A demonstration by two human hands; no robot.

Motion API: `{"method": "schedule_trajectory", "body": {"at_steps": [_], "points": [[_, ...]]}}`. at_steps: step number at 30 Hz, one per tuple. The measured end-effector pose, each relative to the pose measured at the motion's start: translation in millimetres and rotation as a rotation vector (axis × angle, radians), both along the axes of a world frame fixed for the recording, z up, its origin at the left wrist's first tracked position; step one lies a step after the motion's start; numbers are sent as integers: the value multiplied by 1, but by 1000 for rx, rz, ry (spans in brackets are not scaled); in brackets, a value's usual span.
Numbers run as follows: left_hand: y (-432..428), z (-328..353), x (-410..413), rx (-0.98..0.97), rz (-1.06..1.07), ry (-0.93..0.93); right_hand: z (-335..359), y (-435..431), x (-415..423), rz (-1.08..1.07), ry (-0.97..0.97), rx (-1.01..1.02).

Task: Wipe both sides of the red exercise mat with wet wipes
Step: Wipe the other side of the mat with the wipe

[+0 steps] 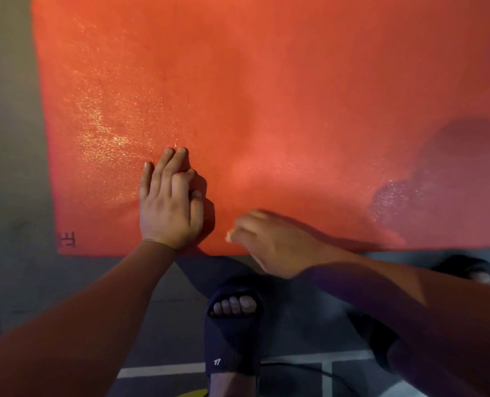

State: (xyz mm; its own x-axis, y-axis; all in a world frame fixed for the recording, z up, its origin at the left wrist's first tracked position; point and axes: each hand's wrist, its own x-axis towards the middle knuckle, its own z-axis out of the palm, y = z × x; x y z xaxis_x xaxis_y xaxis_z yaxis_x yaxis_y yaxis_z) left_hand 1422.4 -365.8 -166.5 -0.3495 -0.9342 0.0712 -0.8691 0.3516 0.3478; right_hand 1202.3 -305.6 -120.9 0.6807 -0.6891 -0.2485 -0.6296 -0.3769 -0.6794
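Mat: the red exercise mat lies flat on the floor and fills the upper two thirds of the frame; its near edge runs across the middle and its left edge runs down the upper left.
Mat surface: a wet sheen glistens at centre left, just above the left hand, and a second wet patch shows at centre right inside a dark shadow.
Mat corner: a small black mark is printed at the lower left corner of the mat.
Left hand: the left hand rests palm down on the mat at centre left, fingers mostly straight and close together, one finger bent over its neighbours. No wipe shows beneath it.
Right hand: the right hand sits over the near edge of the mat at centre and is blurred. A pale scrap shows at its fingertips, but what it is, and whether the fingers pinch it, cannot be told.
Hands to each other: near, side by side, not touching.
Feet: a foot in a dark slipper stands at lower centre on the floor, and a second slipper shows at the right edge, just below the mat.
Floor: the grey floor carries white painted lines along the bottom, with a thin black cable crossing them.
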Motion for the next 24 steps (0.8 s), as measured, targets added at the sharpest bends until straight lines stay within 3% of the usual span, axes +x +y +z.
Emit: {"method": "schedule_trajectory", "body": {"at_steps": [2, 4, 8, 10, 15, 18, 20, 22, 24], "points": [[0, 0, 1, -6, -3, 0, 4, 7, -8, 109, 15, 35], [-1, 0, 1, -7, -5, -3, 3, -20, -12, 82, -23, 10], [1, 1, 1, -13, -4, -5, -12, -89, -14, -359, 37, -298], [2, 1, 1, -11, -7, 3, -16, -88, -11, -449, 85, -283], [1, 1, 2, -6, -2, 8, 0, -10, -23, -34, -34, -55], [0, 1, 2, -4, -1, 2, 5, -20, -33, 131, -37, -38], [1, 1, 2, -2, -1, 3, -2, -55, -36, -49, -17, -147], [2, 2, 0, -1, 5, 6, -12, -93, -42, -362, 61, -274], [2, 3, -1, 6, 15, 6, -17, -100, -46, -519, 119, -291]]}}
